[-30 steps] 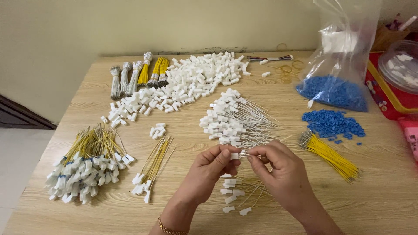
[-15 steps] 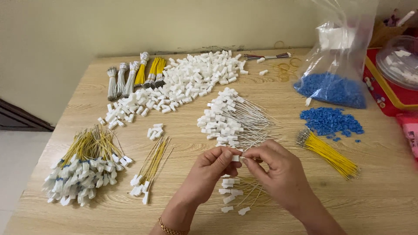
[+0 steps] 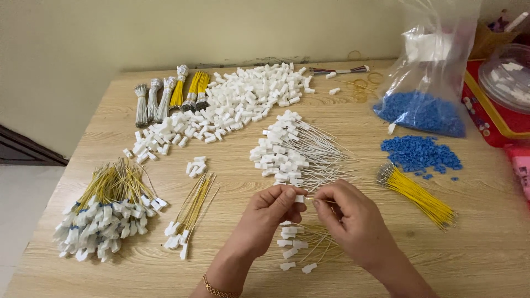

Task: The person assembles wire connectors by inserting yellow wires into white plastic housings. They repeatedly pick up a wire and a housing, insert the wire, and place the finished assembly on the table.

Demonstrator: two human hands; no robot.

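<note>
Your hands stay low at centre, as a second ago. Your left hand (image 3: 270, 207) pinches a small white connector (image 3: 298, 198); your right hand's (image 3: 353, 221) fingers grip a thin wire (image 3: 323, 200) at it. Bare desk (image 3: 486, 243) lies open toward 4 o'clock; the finished pile (image 3: 298, 154) crowds 12 o'clock.

1. There is one view only, from a camera on the person's head, looking forward and steeply down onto the wooden table (image 3: 138, 276).
2. It sits close: the table's near edge falls below the frame, and its far edge meets the pale wall (image 3: 221, 27).
3. The table's right end is cropped; floor shows beyond its left edge.
</note>
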